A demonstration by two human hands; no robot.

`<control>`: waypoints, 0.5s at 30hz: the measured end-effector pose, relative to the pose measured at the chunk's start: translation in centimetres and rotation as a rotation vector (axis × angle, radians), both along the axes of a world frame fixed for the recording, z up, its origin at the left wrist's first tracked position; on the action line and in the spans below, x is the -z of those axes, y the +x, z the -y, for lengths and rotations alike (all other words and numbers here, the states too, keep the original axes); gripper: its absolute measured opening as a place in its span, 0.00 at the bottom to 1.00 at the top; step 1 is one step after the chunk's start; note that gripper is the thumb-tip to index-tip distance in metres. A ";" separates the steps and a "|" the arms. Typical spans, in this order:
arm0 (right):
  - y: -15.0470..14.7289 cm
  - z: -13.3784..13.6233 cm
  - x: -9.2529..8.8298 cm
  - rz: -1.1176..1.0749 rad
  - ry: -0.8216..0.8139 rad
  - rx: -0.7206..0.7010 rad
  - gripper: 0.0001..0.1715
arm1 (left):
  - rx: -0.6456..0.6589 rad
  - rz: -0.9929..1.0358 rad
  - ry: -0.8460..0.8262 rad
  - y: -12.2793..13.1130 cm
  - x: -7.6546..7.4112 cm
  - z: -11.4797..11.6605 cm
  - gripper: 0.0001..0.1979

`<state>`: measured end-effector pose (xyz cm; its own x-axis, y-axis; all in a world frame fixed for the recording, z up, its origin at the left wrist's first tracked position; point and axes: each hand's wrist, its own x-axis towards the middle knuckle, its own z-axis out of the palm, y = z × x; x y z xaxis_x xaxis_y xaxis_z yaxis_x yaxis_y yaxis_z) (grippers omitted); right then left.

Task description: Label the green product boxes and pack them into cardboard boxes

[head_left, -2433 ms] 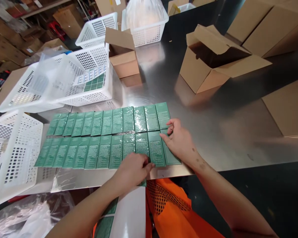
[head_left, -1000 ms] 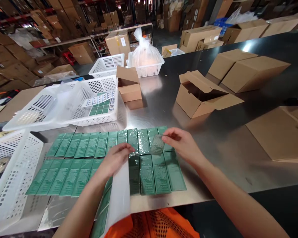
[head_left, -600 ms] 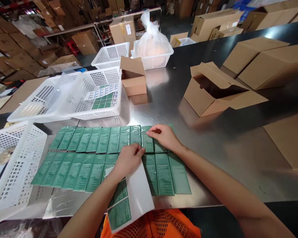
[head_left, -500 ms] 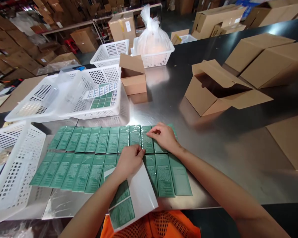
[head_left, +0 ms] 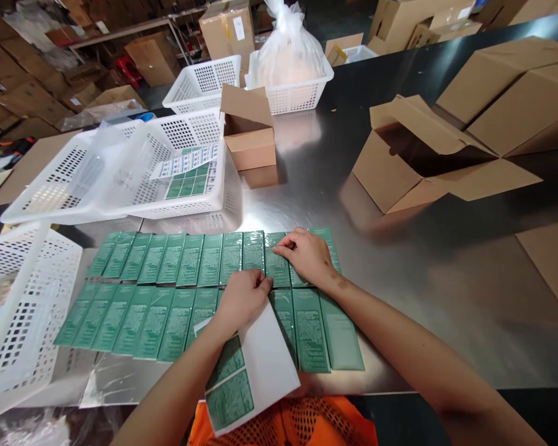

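Well, the left hand (head_left: 245, 296) is pinching a green-label sheet (head_left: 268, 356) and, just beyond it, the right hand (head_left: 308, 255) is arching over green boxes (head_left: 277, 267), grip unclear from here.

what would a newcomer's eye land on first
Two rows of green packs line the near side of the metal table. Among them, the left hand holds a white sheet with green rectangles, and the right hand is over the far row. Farther back, a knotted plastic bag bulges from a white basket.
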<state>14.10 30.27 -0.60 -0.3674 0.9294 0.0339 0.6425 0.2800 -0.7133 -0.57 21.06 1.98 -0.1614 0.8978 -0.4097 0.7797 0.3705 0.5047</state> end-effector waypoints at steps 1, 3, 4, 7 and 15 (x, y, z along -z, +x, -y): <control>0.0 0.1 0.0 0.007 0.005 0.004 0.09 | 0.002 -0.001 -0.003 0.0 0.0 0.0 0.16; -0.1 0.3 0.0 0.020 0.017 0.012 0.08 | -0.001 -0.007 -0.011 0.2 0.0 -0.2 0.16; -0.1 0.4 0.1 0.024 0.021 0.016 0.08 | -0.004 -0.010 -0.016 0.2 0.0 -0.3 0.16; -0.2 0.4 0.5 0.022 0.037 0.021 0.08 | -0.023 -0.021 -0.029 0.1 0.1 -0.6 0.15; 0.1 1.4 0.1 -0.147 -0.065 0.088 0.45 | 0.066 0.034 0.095 1.5 -1.0 -0.9 0.18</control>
